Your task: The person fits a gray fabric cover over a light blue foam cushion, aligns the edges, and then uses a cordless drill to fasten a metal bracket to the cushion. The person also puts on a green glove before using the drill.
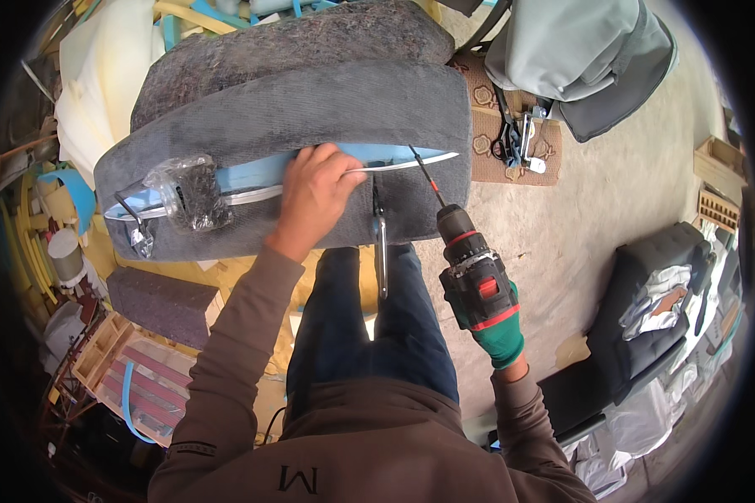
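Two hands were at work on a grey car seat part (294, 117) that lay across the person's front, its underside w/ blue foam (256, 172) and a white plastic edge strip (411, 162) facing up. Left hand (315, 193) was bare and pressed flat on the blue foam near the middle of the seam, fingers spread a bit and curled over the edge, so it was pushing down on the seat cover and not closed around anything. Right hand (499, 327), in a green glove, was clenched around the grip of a black and red cordless drill (474, 268). Drill pointed up and to the left, and its long thin bit (425, 176) touched the white strip just right of the left hand (the exact contact point was too small to tell). A metal bar (382, 251) hung down from the seat between both hands. At the seat's left end sat a crumpled clear plastic bag (189, 193). Farther right, on the concrete floor, lay a patterned mat (486, 126) w/ scissors (505, 138) on it, well apart from the drill.
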### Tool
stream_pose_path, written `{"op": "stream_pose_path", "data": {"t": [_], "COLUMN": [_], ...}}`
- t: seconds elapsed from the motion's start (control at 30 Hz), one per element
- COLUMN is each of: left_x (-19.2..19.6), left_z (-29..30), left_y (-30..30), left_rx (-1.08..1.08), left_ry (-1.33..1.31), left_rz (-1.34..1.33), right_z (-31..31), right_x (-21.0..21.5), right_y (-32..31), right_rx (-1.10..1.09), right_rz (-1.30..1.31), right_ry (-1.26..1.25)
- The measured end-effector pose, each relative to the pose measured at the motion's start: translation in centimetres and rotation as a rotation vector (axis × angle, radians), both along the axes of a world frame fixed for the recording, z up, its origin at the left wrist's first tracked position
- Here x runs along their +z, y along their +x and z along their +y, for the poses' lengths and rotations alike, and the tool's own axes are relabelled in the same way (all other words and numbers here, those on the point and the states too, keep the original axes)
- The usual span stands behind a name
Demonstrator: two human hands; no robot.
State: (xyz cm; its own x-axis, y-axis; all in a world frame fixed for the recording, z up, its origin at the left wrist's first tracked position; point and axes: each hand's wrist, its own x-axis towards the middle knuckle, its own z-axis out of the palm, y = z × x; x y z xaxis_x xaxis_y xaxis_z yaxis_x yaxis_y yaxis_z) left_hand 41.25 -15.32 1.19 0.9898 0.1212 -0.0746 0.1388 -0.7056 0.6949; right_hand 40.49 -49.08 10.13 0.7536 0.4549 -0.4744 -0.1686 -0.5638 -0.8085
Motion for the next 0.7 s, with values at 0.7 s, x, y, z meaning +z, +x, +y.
{"op": "stream_pose_path", "data": {"t": [0.7], "left_x": [-2.7], "left_z": [-3.0], "left_y": [0.7], "left_rx": [0.344], "left_ry": [0.120], "left_rz": [-0.021], "right_z": [3.1], "right_x": [0.4], "right_y": [-3.3], "right_rx": [-0.018], "right_rz": [-0.210], "right_ry": [-0.081]}}
